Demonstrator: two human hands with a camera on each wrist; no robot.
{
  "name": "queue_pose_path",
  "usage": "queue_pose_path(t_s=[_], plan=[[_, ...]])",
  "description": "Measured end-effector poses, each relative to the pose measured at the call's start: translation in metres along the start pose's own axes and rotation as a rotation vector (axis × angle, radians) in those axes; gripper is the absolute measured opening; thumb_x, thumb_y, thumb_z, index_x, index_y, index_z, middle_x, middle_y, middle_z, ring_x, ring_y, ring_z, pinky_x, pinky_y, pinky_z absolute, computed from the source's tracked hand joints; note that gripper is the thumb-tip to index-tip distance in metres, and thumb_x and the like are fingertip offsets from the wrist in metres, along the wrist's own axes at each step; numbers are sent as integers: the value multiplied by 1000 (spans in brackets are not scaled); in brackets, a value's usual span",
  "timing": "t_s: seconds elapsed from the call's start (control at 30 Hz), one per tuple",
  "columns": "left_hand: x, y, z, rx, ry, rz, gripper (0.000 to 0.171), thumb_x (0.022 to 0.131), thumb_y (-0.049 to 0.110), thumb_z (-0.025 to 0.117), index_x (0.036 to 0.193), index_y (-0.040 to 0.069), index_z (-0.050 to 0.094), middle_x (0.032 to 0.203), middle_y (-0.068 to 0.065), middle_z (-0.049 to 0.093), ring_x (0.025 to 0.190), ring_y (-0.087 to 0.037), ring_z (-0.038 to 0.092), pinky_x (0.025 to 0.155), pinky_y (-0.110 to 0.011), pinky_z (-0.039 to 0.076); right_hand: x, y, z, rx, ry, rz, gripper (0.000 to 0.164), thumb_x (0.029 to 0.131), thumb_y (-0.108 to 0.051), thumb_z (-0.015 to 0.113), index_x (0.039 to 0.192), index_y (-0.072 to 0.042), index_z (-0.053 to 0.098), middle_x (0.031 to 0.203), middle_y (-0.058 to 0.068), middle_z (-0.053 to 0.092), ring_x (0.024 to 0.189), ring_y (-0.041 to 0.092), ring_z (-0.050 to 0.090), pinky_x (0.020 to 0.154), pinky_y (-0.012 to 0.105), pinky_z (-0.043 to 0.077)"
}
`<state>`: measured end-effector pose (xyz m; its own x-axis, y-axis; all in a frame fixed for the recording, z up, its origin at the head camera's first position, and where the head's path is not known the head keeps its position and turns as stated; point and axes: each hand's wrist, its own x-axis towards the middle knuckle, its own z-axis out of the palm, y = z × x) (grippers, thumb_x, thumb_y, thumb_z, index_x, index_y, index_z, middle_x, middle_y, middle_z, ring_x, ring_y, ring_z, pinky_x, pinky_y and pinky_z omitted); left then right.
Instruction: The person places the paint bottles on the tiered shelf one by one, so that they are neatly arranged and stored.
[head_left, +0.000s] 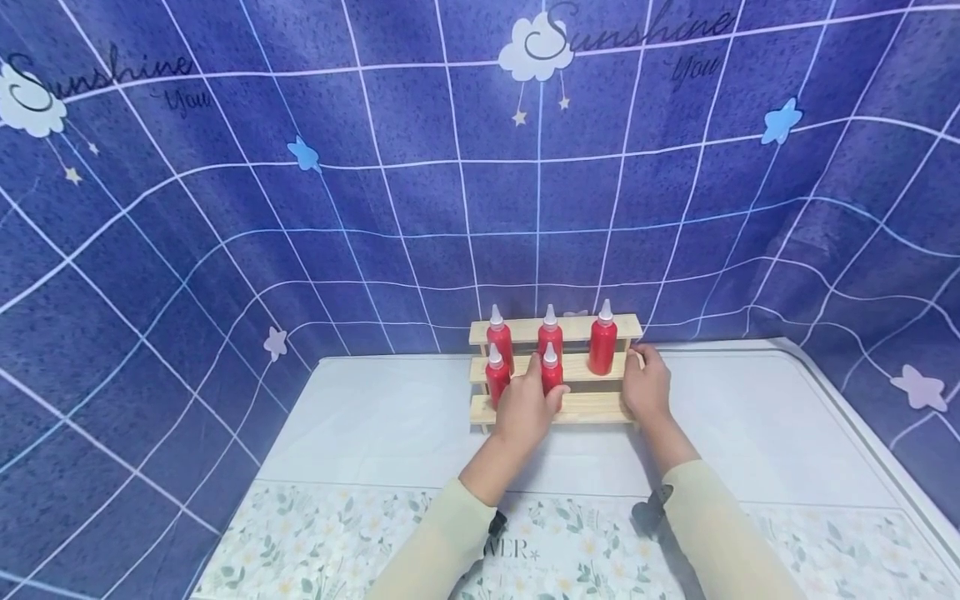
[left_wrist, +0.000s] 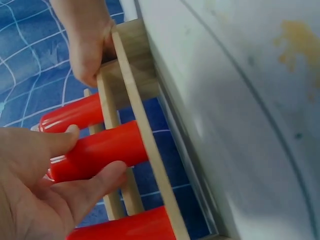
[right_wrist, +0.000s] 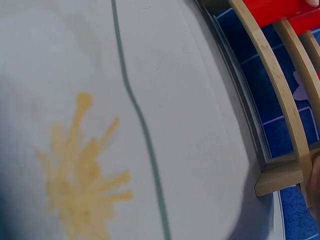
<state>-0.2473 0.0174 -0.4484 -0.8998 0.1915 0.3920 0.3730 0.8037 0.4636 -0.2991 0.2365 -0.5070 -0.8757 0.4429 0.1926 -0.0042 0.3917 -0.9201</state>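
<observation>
My left hand (head_left: 522, 410) holds a red squeeze bottle (head_left: 552, 377) with a white pointed cap, thumb on one side and a finger on the other. This bottle (left_wrist: 107, 152) stands on the lowest step of a three-step wooden rack (head_left: 592, 407). Left of it on that step is another red bottle (head_left: 496, 379). Behind them are three more, a left one (head_left: 499, 335), a middle one (head_left: 550, 335) and a right one (head_left: 602, 346) on the middle step. My right hand (head_left: 647, 385) grips the rack's right end; in the right wrist view only a sliver of it shows.
The rack stands at the back of a white table (head_left: 375, 417), close to a blue curtain (head_left: 420, 250) with a grid pattern. A floral-printed strip (head_left: 337, 542) covers the table's front part. A raised rim (head_left: 847, 417) runs along the right side.
</observation>
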Motion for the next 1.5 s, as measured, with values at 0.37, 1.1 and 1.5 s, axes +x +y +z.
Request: queue_pose_path(t_s=[0.37, 1.1, 1.5], plan=[[0, 1, -4, -25, -130, -101, 91, 94, 37, 81, 160, -5, 37, 66, -6, 66, 63, -21, 72, 60, -26, 60, -1, -1, 1, -3, -4, 12, 42, 111, -25, 43, 136, 4, 59, 145, 29, 61, 144, 47, 51, 125, 59, 36], [-45, 7, -44, 18, -338, -64, 75, 96, 34, 78, 156, 1, 47, 117, -14, 78, 103, -26, 78, 89, -41, 65, 1, 1, 2, 26, -7, -59, 43, 99, -15, 51, 137, 4, 53, 146, 30, 55, 144, 47, 48, 127, 57, 33], [-60, -11, -56, 85, -405, 246, 59, 100, 40, 72, 150, 14, 57, 157, -6, 58, 148, -25, 53, 120, -50, 49, -11, -3, -9, 6, 83, -146, 44, 98, -10, 54, 139, 5, 49, 145, 28, 46, 143, 44, 43, 127, 57, 32]])
